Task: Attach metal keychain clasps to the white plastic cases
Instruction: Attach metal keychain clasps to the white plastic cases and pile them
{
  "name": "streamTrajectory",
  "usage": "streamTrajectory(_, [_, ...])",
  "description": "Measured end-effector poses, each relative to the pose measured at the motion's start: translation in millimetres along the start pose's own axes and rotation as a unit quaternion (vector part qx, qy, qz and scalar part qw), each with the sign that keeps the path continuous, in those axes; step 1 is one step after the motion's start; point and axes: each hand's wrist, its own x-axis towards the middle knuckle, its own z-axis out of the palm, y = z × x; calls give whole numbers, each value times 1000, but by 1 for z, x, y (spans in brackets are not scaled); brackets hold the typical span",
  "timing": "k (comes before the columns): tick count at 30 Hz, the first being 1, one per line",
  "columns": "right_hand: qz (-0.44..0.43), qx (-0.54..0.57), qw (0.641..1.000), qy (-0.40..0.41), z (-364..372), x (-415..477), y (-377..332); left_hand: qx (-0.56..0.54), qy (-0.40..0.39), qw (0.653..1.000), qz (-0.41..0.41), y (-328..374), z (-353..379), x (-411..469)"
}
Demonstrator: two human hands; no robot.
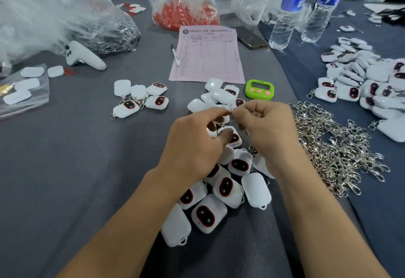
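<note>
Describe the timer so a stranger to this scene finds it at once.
Find the pink paper form in the middle of the grey table. Just off its near right corner sits the timer, beside a cluster of white cases. It alone is bright green, with a small display and pink buttons.

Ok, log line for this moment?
left hand: pinches metal ring | right hand: pinches ring | white cases: heaped beneath | clasp pile: rightward
</note>
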Motion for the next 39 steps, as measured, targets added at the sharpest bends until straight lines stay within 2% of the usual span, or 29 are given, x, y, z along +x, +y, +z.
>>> streamTrajectory(3, [12,92,994,-58,9,-6,-3,-89,-5,996,-28,-4,-2,3])
streamTrajectory(6, [16,84,992,-89,13,-7,-3,-157,-4,986,-52,-9,-4,5])
streamTrajectory(8, [6,61,995,-76,14,-6,-2,-136,3,989,-63,-11,-3,6])
streamTrajectory(10, [-28,-53,998,-33,11,-3,2,-75,13,995,-61,-13,-2,5])
streamTrajectory(12, [-48,-227,973,-2,4,1,7,-15,2,999,-52,-13,1,4])
streamTrajectory(13, [-40,-297,954,-4,0,2,9,5,-8,999,-46,-13,2,4])
streamTrajectory(15, [-11,-365,930,-38,-9,5,11,24,-25,999,-36,-11,3,3])
streamTrajectory(20, [-8,-352,921,-164,-25,9,6,19,-25,999,-39,-12,3,4])
streamTrajectory(22, [-9,-356,916,-186,-31,8,4,21,-24,999,-36,-13,5,4])
streamTrajectory(27, [-5,-378,916,-131,-32,6,3,29,-25,999,-28,-13,6,4])
streamTrajectory(31, [2,-388,911,-139,-32,8,2,33,-27,999,-25,-13,7,5])
streamTrajectory(34, [13,-390,915,-103,-37,6,-1,42,-34,998,-22,-13,7,5])
streamTrajectory(35, [19,-415,905,-89,-42,5,-1,39,-36,998,-25,-13,7,5])
streamTrajectory(37, [29,-498,860,-110,-51,2,-1,33,-39,998,-27,-13,6,4])
streamTrajectory(38, [31,-514,847,-130,-53,2,-1,33,-40,998,-27,-12,6,5])
streamTrajectory(39, [35,-505,850,-147,-53,3,-1,36,-40,998,-27,-12,6,5])
